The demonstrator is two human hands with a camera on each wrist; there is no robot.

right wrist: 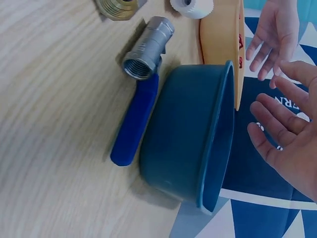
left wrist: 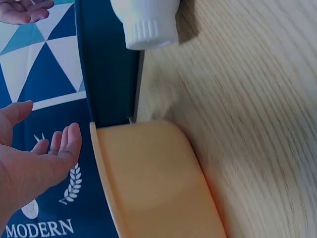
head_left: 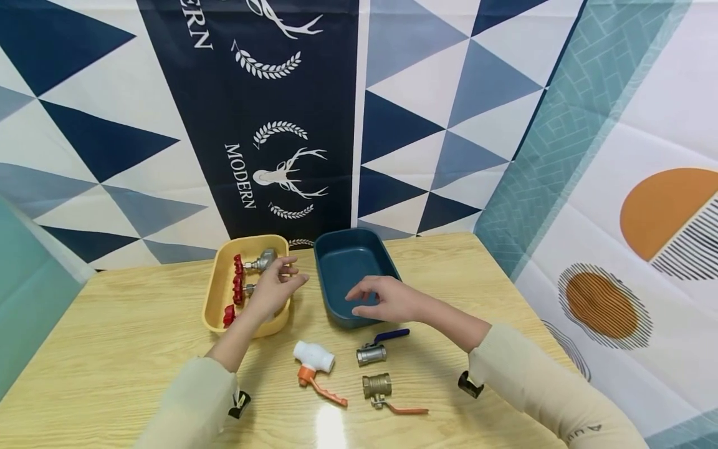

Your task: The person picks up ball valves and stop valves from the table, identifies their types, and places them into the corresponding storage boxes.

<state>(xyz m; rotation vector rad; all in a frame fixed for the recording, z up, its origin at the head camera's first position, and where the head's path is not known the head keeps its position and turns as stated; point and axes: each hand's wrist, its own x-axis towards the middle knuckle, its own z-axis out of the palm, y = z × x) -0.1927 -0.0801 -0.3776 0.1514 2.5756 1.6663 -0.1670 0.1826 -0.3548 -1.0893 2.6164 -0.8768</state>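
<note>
My left hand [head_left: 273,289] hovers over the right side of a yellow bin [head_left: 209,299], fingers loosely bent and holding nothing. Inside that bin lie several valves with red handwheels [head_left: 238,289], partly hidden by the hand and forearm. Over the near right part of a dark blue bin [head_left: 343,259] is my right hand [head_left: 387,297], its fingers relaxed and nothing between them. In front of the bins lie a white plastic ball valve [head_left: 314,356] with an orange handle, a steel ball valve [head_left: 371,355] with a blue lever, and a brass ball valve [head_left: 377,385] with an orange-red lever.
Both bins stand side by side at the back of the wooden table [head_left: 134,337], close to a patterned cloth backdrop [head_left: 286,125]. Another cloth [head_left: 617,206] hangs along the right side. A black wrist strap [head_left: 471,385] shows under the right sleeve.
</note>
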